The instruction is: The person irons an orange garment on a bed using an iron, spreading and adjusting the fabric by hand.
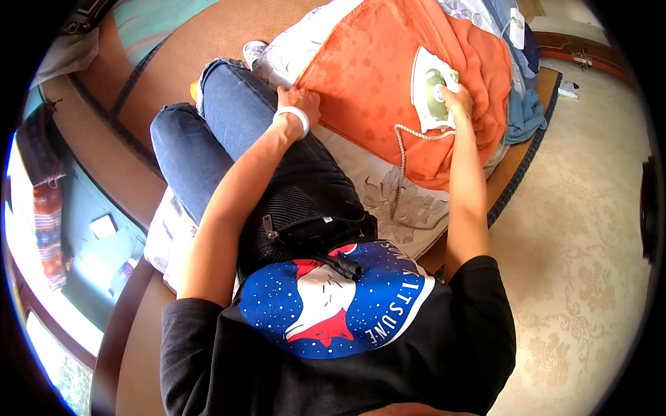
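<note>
My right hand (457, 101) is wrapped round the handle of a white and green clothes iron (431, 76), whose soleplate rests on a spread orange cloth (368, 76). Darker, damp-looking spots mark the cloth, and its right part lies in loose folds. At the cloth's left edge, my left hand (300, 104), with a white band on the wrist, has its fingers closed on the fabric; the fingertips are partly hidden. From the iron's heel, a braided cord (400, 166) loops down over a white floral sheet (378, 182) under the cloth.
Blue clothing (524, 116) is bunched to the right of the orange cloth. A white plug or adapter (517, 29) lies at the top right. My jeans-clad legs (239, 104) and a black bag (305, 215) are close to my left arm. A brown mat edge (531, 149) borders the patterned floor.
</note>
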Demonstrator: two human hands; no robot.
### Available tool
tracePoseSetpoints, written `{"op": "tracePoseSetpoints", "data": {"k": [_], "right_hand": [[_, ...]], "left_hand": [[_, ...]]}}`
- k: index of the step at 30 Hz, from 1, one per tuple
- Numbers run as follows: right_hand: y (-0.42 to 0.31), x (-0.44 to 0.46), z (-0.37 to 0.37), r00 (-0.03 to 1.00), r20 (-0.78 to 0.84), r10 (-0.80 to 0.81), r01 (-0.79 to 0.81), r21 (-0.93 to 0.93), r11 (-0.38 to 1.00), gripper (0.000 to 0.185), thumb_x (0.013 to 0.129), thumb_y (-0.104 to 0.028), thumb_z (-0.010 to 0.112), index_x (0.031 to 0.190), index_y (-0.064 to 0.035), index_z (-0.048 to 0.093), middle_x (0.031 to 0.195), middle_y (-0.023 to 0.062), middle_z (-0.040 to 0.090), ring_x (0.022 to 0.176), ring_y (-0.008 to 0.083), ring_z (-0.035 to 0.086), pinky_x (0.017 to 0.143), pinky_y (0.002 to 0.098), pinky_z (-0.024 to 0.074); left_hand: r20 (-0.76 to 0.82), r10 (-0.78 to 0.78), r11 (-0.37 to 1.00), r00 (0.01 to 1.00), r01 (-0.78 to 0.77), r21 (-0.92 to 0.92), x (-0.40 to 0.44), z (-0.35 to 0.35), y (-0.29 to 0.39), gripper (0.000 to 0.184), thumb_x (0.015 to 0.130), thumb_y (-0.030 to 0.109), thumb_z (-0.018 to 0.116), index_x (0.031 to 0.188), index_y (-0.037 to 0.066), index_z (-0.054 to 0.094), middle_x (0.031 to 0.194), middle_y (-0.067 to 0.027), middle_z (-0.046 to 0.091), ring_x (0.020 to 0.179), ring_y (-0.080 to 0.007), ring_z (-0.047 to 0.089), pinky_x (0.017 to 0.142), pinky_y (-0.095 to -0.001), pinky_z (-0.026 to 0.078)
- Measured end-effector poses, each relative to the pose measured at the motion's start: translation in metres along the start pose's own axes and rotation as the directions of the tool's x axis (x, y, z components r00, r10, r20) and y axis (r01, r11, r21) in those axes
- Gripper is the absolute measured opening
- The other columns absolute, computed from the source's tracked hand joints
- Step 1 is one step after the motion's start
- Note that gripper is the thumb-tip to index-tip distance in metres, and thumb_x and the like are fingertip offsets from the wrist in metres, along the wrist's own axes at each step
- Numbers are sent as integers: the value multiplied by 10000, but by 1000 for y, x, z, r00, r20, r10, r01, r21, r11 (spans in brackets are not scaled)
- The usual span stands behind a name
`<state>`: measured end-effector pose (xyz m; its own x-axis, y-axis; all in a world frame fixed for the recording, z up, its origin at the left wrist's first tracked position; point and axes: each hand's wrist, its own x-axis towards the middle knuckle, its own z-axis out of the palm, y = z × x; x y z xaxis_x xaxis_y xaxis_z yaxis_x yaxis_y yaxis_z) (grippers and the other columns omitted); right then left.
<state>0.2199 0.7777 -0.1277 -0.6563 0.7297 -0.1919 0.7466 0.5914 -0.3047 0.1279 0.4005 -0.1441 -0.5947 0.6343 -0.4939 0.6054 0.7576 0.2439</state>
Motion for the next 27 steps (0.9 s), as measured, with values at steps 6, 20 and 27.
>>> {"op": "tracePoseSetpoints", "data": {"k": [6, 20, 27], "right_hand": [[-20, -35, -7, 970, 220, -100, 110, -35, 993, 377, 711, -262, 635, 1004, -26, 609, 957, 192, 637, 907, 306, 621, 783, 376, 474], [-75, -162, -5, 803, 344, -487, 499, 60, 865, 318, 747, -210, 646, 981, -7, 572, 816, 244, 617, 798, 400, 610, 675, 429, 499], [-67, -165, -7, 746, 353, -565, 620, -58, 782, 311, 750, -221, 664, 947, -20, 532, 793, 224, 625, 766, 397, 615, 650, 452, 496]], "left_hand": [[-115, -116, 991, 987, 123, 50, 6, -2, -26, 347, 864, 204, 412, 1163, 90, 546, 1159, -113, 576, 1089, -292, 531, 980, -500, 323], [-132, -143, 989, 981, 137, -57, 15, 4, -37, 302, 899, 191, 373, 1091, 46, 555, 942, -133, 665, 902, -285, 642, 980, -466, 347], [-167, -125, 992, 978, 127, 3, 15, 5, -38, 292, 854, 156, 439, 1088, 36, 567, 955, -128, 667, 906, -264, 646, 980, -452, 351]]}}
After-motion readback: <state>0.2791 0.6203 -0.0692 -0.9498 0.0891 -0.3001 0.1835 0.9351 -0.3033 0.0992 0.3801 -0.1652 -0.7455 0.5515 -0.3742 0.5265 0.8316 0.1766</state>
